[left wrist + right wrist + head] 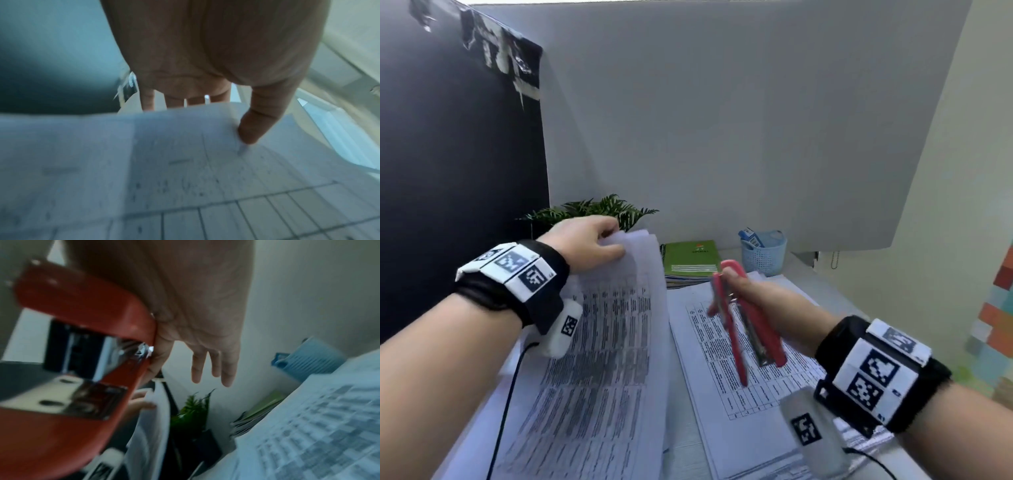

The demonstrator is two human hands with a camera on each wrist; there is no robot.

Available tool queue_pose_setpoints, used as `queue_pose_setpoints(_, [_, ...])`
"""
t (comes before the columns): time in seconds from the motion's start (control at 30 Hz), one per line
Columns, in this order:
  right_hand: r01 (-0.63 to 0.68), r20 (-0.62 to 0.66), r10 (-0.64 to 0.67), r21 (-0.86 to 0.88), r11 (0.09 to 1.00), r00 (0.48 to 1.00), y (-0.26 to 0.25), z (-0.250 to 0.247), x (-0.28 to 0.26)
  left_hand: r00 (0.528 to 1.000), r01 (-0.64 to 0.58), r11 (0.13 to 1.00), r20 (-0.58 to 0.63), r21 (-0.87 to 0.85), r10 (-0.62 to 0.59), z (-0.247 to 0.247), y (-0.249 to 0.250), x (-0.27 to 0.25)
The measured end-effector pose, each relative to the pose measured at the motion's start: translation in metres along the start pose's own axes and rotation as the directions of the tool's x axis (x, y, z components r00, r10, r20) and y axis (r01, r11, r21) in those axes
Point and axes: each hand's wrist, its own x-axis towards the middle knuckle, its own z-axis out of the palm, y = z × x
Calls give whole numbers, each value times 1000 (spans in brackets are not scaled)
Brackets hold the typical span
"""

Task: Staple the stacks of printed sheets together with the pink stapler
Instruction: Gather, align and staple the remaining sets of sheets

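My left hand point(599, 241) pinches the top edge of a stack of printed sheets point(602, 346) and holds it raised and tilted over the desk's left side. In the left wrist view the thumb point(257, 123) presses on the top sheet point(164, 178), with the fingers behind the stack. My right hand point(743, 291) grips the pink stapler point(751, 329) in the air, its two arms spread apart, above a second printed stack point(715, 380) lying flat. Seen from the right wrist, the stapler point(82, 308) sits against the palm while three fingers point(213, 368) stick out straight.
A green spiral notebook point(690, 257) lies behind the flat stack. To its right stands a blue mesh basket point(763, 253). A small plant point(592, 209) stands beside a dark monitor point(458, 154) on the left. A grey partition point(722, 120) closes the back.
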Motion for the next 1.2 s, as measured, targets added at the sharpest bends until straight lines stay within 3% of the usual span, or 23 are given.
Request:
queue_pose_setpoints(0.07, [-16,142,17,-7,1000,990,-8,22,-4,997,-49,997,-62,-65,45,-14,20,-3])
queue_pose_setpoints(0.13, [-20,196,27,-38,999,980,-11,39,-7,990,-108,988,-107,-114,96,-25,39,-7])
queue_pose_setpoints(0.37, [6,-67,5,154,988,998,-1,34,-4,964,-224,944,-197,-242,179,-52,69,-15])
queue_pose_setpoints(0.47, [28,-145,9,255,967,989,-7,6,-8,984,-165,952,-109,-258,141,-58,63,-17])
queue_pose_setpoints(0.6, [-8,-175,58,269,963,983,-15,-33,-17,998,-62,997,19,-50,63,-42,57,-18])
queue_pose_setpoints(0.67, [-72,-180,101,163,984,978,-16,-50,-19,993,-48,998,105,-32,52,-22,60,-19])
queue_pose_setpoints(0.73, [-177,-257,145,-104,979,956,-14,-62,-18,978,-58,997,198,-41,66,4,65,-19])
queue_pose_setpoints(0.83, [-331,-388,160,-426,842,907,-5,-68,-8,944,-93,995,315,-36,100,48,74,-15])
queue_pose_setpoints(0.97, [-402,-260,309,-661,634,915,11,-54,9,900,-123,992,426,40,94,98,82,-5])
queue_pose_setpoints(1.1, [-350,-189,398,-855,383,897,24,-27,35,873,-117,990,483,81,64,118,85,-1])
queue_pose_setpoints(1.2, [-314,-183,370,-888,335,911,25,-17,54,848,-139,985,525,100,67,122,84,0])
